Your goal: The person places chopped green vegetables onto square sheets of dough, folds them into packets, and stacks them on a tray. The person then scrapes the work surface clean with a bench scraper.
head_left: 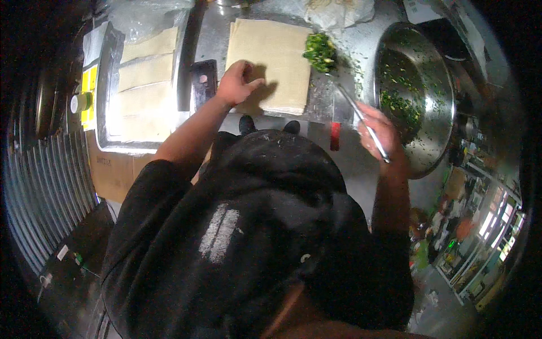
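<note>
A square stack of thin, pale dough sheets (pixel 276 51) lies on the metal table in front of me. Over its near left part is my left hand (pixel 234 85), thumb apart from bent fingers, with nothing visible between them. A mound of chopped greens (pixel 320 52) rests at the stack's right edge. My right hand (pixel 379 133), right of the stack, is closed around a long, slim metal utensil (pixel 354 104). Its far end points toward the greens; the shape of its tip is hard to make out.
At the right stands a large metal bowl (pixel 415 73) with chopped greens inside. Scattered green bits lie between bowl and stack. To the left, a plastic-lined tray (pixel 103 113) carries several pale sheets. A dark rectangular object (pixel 204 85) sits beside the stack. Crumpled plastic (pixel 344 12) lies at the back.
</note>
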`<state>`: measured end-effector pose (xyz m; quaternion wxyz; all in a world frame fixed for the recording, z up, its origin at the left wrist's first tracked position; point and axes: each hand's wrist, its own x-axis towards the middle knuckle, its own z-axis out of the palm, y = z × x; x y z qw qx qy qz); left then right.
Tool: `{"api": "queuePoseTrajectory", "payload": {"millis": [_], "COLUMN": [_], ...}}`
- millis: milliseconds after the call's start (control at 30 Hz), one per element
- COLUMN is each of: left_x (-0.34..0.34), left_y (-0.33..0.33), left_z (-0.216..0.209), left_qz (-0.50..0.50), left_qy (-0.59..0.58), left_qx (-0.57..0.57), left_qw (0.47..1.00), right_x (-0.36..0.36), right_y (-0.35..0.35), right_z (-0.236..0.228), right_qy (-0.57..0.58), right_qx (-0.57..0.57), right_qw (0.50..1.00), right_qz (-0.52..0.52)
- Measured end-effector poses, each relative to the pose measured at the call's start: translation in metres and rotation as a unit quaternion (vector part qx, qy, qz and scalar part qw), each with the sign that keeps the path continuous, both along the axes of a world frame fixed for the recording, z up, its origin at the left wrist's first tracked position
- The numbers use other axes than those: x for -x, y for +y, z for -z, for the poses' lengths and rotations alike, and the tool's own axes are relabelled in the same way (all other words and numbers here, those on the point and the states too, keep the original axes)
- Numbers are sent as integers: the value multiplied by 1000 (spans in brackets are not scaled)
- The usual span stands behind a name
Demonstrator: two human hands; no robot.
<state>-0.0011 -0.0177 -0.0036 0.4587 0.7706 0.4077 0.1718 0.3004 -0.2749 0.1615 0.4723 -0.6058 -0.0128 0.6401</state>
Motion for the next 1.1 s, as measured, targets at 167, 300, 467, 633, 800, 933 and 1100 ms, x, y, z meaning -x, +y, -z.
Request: {"api": "queuePoseTrajectory", "payload": {"millis": [167,300,467,633,800,933,1100], "left_x": [-17,-20,-19,-17,-16,-15,-11], "left_y": [10,15,16,18,20,19,22], "left_z": [4,14,17,21,30,29,18], "left_qz": [-6,-42,-79,-49,1,18,27], "left_qy": [-89,-78,-86,-91,-84,-82,-86], "left_qx": [-118,-87,-98,-68,-157,-149,-134], "left_qw": [989,992,988,992,984,985,987], "right_x": [65,101,117,116,116,118,120], "right_y": [53,70,76,66,41,29,21], "right_z": [59,83,94,88,76,82,88], "right_qy": [-24,-178,-310,-639,-658,-671,-684], "right_qx": [-20,9,-37,-103,-6,28,42], "right_qw": [995,971,927,711,695,686,679], "right_qz": [-95,-162,-210,-274,-290,-279,-264]}}
